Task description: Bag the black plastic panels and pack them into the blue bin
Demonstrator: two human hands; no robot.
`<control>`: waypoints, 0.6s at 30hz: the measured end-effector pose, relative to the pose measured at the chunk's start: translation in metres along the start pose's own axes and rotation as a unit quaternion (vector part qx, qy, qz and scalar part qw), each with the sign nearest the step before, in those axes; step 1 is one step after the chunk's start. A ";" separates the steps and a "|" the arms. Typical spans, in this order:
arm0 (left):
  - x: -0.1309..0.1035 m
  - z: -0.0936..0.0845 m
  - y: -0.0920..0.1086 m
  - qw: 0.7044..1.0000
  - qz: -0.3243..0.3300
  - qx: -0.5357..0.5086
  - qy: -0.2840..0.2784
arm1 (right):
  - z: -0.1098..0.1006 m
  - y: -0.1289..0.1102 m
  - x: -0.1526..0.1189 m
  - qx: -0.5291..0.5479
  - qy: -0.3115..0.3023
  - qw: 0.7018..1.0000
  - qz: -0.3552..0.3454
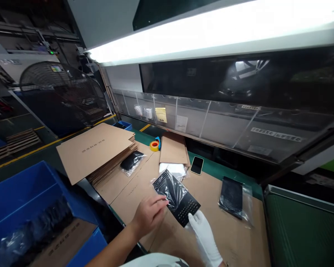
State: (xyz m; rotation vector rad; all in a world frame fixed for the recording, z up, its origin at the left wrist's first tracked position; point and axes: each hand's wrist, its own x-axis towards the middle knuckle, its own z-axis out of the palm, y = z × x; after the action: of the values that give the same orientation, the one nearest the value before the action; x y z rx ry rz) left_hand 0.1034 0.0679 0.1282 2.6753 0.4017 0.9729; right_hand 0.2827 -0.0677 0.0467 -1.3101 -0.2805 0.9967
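So the main thing here is a black panel [187,208] with rows of small pale marks, held out over the cardboard-covered worktop [133,191] and tilted so its far end points to about 11 o'clock. Clear film [174,189] covers the far part, and the near end at 5 o'clock is bare

Right hand [203,229] has a white glove on and comes in from 5 o'clock, thumb on top, fingers closed in a pinch on that bare end. Left hand [150,214] is ungloved, at 8 o'clock, fingers bunched and half curled with the tips right at the panel's edge. Can't tell if they're gripping film, panel or just touching

What I'd worry about: the film looks thin and creased, so a corner of the panel could snag and tear it if pushed crooked. Bare fingertips might smudge the black face, and a slick glove on one end could let the panel swing or slip

It's also crowded at 12 o'clock: white sheets [172,170] and a brown cardboard piece [173,148] sit right by the far end, so a bump could shove them. Phone [197,165] is near at 1 o'clock, bagged black item [231,197] further off at 3, another bagged piece [132,160] at 10
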 end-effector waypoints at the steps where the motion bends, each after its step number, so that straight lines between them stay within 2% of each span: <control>1: 0.009 -0.010 0.006 1.000 0.007 0.003 0.007 | -0.001 -0.005 -0.007 -0.021 0.003 1.000 -0.022; 2: 0.020 -0.020 0.012 1.000 0.020 0.012 -0.003 | -0.001 -0.010 -0.013 -0.043 0.007 0.998 -0.045; 6: 0.067 -0.048 0.030 0.992 0.042 0.060 -0.108 | 0.004 -0.022 -0.042 -0.115 -0.001 0.985 -0.126; 10: 0.097 -0.063 0.040 0.980 0.095 0.010 -0.173 | 0.009 -0.032 -0.067 -0.147 -0.025 0.973 -0.173; 14: 0.105 -0.059 0.061 0.977 0.111 -0.058 -0.173 | 0.014 -0.044 -0.078 -0.202 -0.029 0.952 -0.226; 18: 0.097 -0.046 0.098 0.971 0.180 -0.014 -0.154 | 0.026 -0.062 -0.079 -0.188 0.004 0.949 -0.255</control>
State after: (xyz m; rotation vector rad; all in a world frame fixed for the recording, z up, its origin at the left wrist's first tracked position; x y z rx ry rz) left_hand 0.1606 0.0178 0.2520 2.8639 -0.1671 0.6193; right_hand 0.2476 -0.1041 0.1368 -1.4771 -0.7901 0.5081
